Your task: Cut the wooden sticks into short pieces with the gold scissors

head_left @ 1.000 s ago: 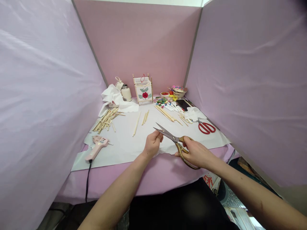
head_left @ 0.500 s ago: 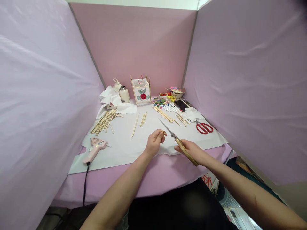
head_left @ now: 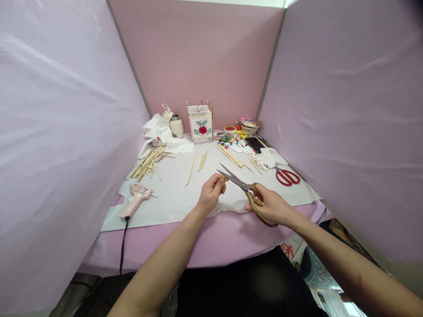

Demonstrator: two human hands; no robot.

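My left hand (head_left: 210,193) pinches a small wooden piece (head_left: 225,178) between its fingertips, and most of the piece is hidden by them. My right hand (head_left: 272,204) grips a pair of gold-handled scissors (head_left: 247,189). Their steel blades stand open and point left, with the tips just beside the small piece and not visibly touching it. Both hands are above the front edge of a white paper sheet (head_left: 172,202). Thin wooden sticks (head_left: 190,169) lie loose on the paper beyond my left hand.
A pile of wooden sticks (head_left: 147,164), a pink glue gun (head_left: 136,200) with a black cord, and red-handled scissors (head_left: 287,177) lie on the paper. A paper lantern (head_left: 200,123), crumpled tissue (head_left: 157,132), markers (head_left: 234,145) and a phone (head_left: 255,144) stand behind. Pink panels enclose three sides.
The scissors have turned from edge-on to flat, with their blades open again. They have come nearer the small piece, and my left hand has risen slightly.
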